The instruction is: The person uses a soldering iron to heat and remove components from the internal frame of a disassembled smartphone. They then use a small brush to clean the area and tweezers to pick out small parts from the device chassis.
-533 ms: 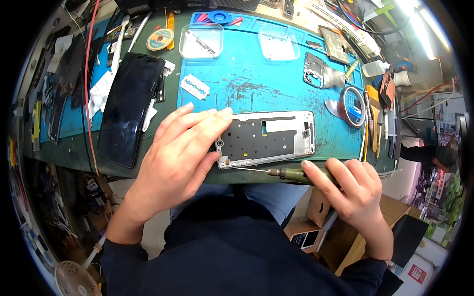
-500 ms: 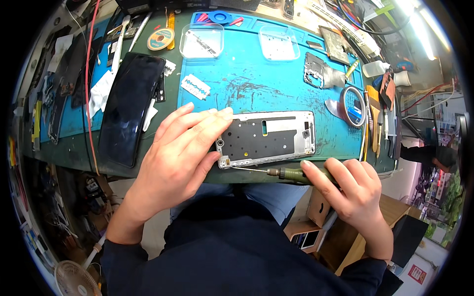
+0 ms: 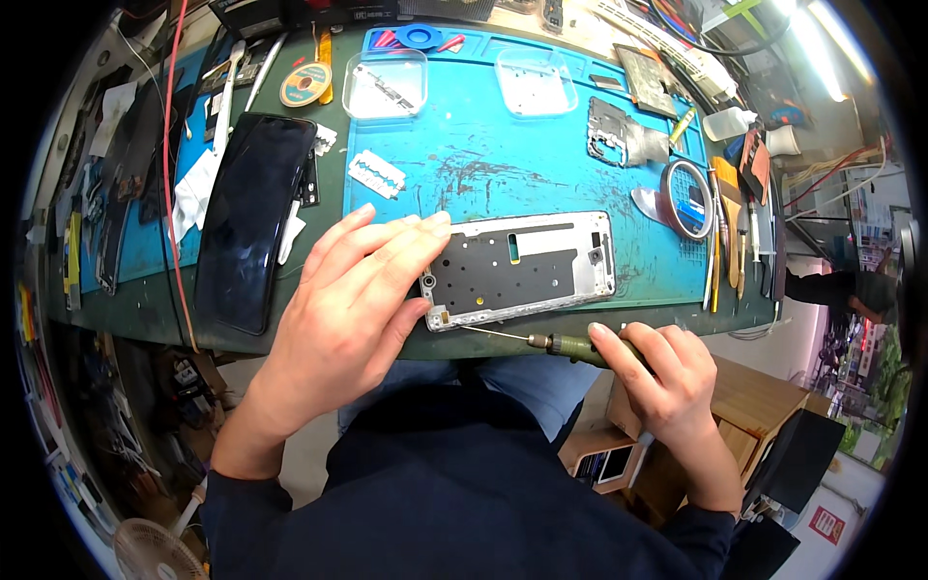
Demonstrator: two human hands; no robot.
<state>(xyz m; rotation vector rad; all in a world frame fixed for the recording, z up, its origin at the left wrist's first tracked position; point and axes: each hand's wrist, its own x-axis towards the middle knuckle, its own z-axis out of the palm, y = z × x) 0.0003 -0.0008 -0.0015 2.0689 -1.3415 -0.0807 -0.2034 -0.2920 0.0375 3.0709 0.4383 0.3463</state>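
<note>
While left fingers [image 3: 390, 271], half-spread, hold phone frame [image 3: 527, 277] | right fingers [image 3: 623, 360] curl round green thin-tipped tool [image 3: 576, 349] | keep its angle shallow

pretty cluttered green counter [image 3: 331, 196], scuffed blue mat [image 3: 532, 188] flat on it, black phone [image 3: 253, 222] and orange spool [image 3: 304, 85] alongside

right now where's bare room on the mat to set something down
The widest bare patch is the scuffed middle of the blue mat, bordered by the razor blade, the two clear boxes, the phone frame and the round roll. A smaller gap lies between the boxes. The mat's right edge is crowded: wooden brush, slim tools.
</note>
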